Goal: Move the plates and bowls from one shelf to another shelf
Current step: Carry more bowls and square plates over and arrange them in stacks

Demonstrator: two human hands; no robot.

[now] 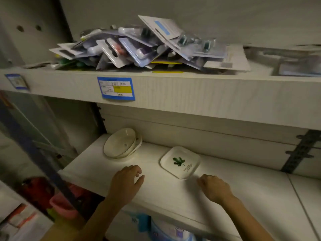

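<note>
A stack of cream round bowls (pixel 119 144) leans tilted at the back left of the white middle shelf (pixel 243 197). A white square plate (pixel 180 162) with a green leaf print lies flat to their right. My left hand (pixel 126 183) hovers over the shelf's front, below the bowls, its fingers loosely bent and holding nothing. My right hand (pixel 214 187) is just to the right of and below the plate's near corner, fingers loosely curled, empty and apart from the plate.
The upper shelf (pixel 173 94) carries a heap of blister-packed goods (pixel 142 47) and a blue price label (pixel 116 88) on its front edge. A dark metal upright (pixel 300 150) stands at the right. Red and pink items (pixel 52 197) sit lower left.
</note>
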